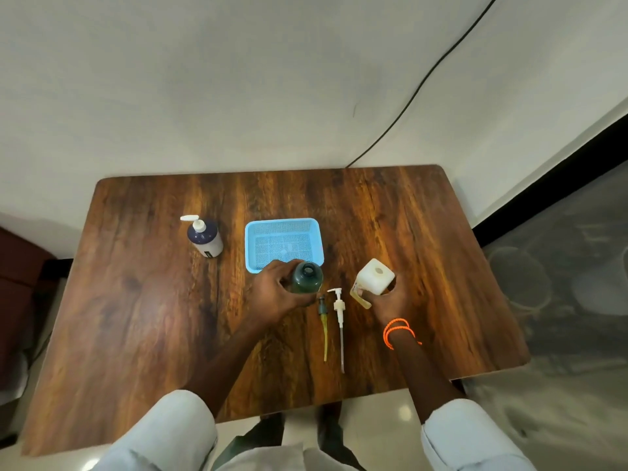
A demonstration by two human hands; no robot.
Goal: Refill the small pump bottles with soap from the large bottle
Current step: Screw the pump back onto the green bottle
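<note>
A small dark green bottle (308, 277) stands upright on the wooden table (142, 300) with its mouth uncovered; my left hand (277, 294) is wrapped around it. To its right stands a white square bottle (375, 276), pump removed, gripped by my right hand (390, 300). Between the two hands lie two removed pumps: a green one (323, 312) with a yellowish tube and a white one (339, 305) with a long clear tube. A larger dark blue pump bottle (205, 237) with a white pump stands apart at the far left.
A light blue plastic basket (251, 246), with nothing in it, sits just behind the green bottle. A black cable (418, 93) runs down the white wall behind the table. A dark maroon seat (20, 266) stands at the left.
</note>
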